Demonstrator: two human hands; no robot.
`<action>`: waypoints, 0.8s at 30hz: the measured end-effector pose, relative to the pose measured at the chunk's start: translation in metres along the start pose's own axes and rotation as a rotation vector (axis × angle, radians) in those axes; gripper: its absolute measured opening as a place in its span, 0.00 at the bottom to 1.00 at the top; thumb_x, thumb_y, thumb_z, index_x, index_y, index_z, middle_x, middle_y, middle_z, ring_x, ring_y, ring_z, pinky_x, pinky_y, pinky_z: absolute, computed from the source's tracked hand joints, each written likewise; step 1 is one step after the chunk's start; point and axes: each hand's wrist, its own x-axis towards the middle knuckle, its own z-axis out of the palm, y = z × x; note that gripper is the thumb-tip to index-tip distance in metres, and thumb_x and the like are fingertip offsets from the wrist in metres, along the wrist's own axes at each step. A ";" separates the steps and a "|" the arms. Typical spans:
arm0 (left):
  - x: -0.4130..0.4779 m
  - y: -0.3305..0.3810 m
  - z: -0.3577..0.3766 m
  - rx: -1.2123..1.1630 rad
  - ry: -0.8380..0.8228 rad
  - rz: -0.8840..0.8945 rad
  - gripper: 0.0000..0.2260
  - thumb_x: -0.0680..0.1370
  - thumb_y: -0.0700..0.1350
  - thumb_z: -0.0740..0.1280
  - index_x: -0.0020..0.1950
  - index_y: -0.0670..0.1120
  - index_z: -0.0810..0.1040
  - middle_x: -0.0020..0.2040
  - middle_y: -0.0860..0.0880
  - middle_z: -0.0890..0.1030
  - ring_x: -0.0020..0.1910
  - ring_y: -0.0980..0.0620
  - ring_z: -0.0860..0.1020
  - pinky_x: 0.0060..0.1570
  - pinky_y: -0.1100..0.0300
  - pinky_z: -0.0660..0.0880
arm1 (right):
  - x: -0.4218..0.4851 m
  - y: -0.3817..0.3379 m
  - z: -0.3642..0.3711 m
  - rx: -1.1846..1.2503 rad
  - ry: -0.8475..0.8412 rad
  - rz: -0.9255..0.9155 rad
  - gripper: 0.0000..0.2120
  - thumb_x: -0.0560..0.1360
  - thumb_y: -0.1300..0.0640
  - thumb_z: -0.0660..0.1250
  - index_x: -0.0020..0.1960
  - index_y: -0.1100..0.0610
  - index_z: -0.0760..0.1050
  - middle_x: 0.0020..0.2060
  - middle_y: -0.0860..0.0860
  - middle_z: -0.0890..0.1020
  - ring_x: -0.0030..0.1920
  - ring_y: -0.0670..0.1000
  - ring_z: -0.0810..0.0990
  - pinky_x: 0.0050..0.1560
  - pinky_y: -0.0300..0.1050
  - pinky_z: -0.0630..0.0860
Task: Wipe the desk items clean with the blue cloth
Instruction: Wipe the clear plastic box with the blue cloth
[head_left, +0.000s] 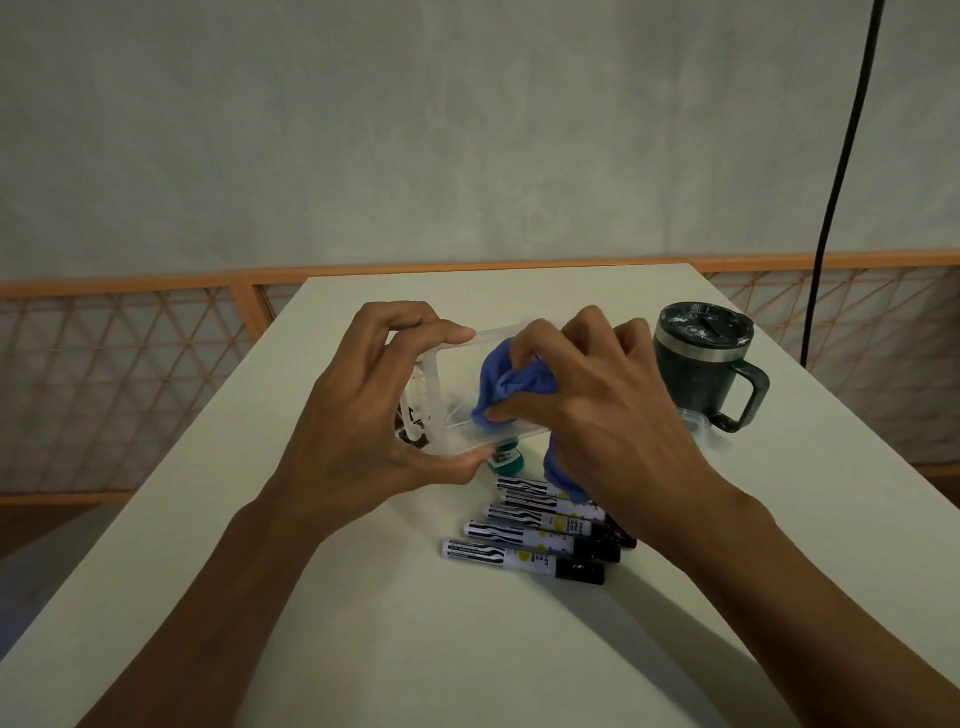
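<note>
My left hand (363, 410) grips a clear plastic box (457, 374) by its left end, thumb on the near rim and fingers over the far rim, holding it tilted above the white desk (363, 649). My right hand (597, 410) pinches the bunched blue cloth (506, 384) and presses it into the box. A tail of the cloth hangs down below my right wrist. Several black-and-white markers (524, 551) lie side by side on the desk under my right forearm.
A dark lidded mug (706, 374) with a handle stands at the right. A clear lid (693, 418) lies by its base. A small green object (506, 461) sits under the box. A black cable (841, 182) hangs at the right. An orange lattice rail runs behind the desk.
</note>
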 end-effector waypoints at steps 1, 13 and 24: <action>0.000 0.000 0.000 0.006 0.004 0.002 0.42 0.65 0.59 0.85 0.72 0.42 0.76 0.66 0.38 0.77 0.70 0.61 0.68 0.70 0.70 0.65 | -0.001 0.000 -0.001 -0.020 0.012 0.024 0.13 0.75 0.60 0.72 0.57 0.48 0.87 0.60 0.54 0.79 0.57 0.60 0.70 0.53 0.57 0.61; 0.003 0.002 -0.005 0.059 0.054 0.002 0.42 0.65 0.62 0.84 0.70 0.38 0.78 0.65 0.37 0.78 0.67 0.46 0.73 0.71 0.68 0.66 | -0.003 -0.014 0.004 -0.018 0.054 0.187 0.21 0.68 0.67 0.78 0.58 0.52 0.87 0.61 0.57 0.78 0.58 0.63 0.73 0.54 0.57 0.64; 0.002 -0.003 -0.001 0.022 0.046 0.010 0.43 0.65 0.60 0.85 0.71 0.39 0.76 0.66 0.38 0.77 0.68 0.46 0.72 0.72 0.65 0.68 | -0.006 0.001 0.008 0.116 0.044 0.030 0.22 0.75 0.62 0.74 0.65 0.46 0.80 0.63 0.48 0.82 0.56 0.55 0.73 0.53 0.48 0.60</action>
